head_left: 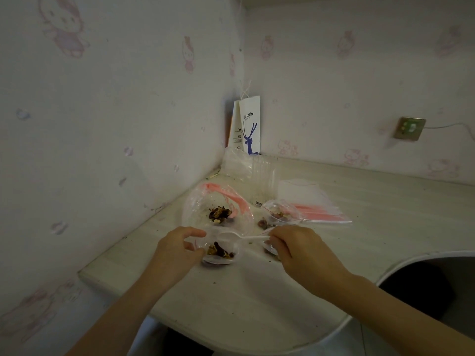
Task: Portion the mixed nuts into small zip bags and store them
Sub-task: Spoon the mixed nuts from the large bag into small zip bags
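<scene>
My left hand [177, 249] pinches the open mouth of a small clear zip bag [221, 253] that holds some mixed nuts. My right hand [295, 249] grips the handle of a white plastic spoon [231, 237], whose bowl sits over the bag's mouth. Behind them lies a large clear bag with a pink zip strip [218, 209] with a small heap of nuts inside. To the right rests a filled small zip bag [281, 214]. Another small bag [270, 249] lies partly hidden under my right hand.
A stack of empty zip bags with pink strips [316, 209] lies at the right. Clear plastic packaging [246, 168] and a white paper coffee bag [248, 124] stand in the wall corner. The pale counter [257, 299] has a curved front edge and a round cut-out at right.
</scene>
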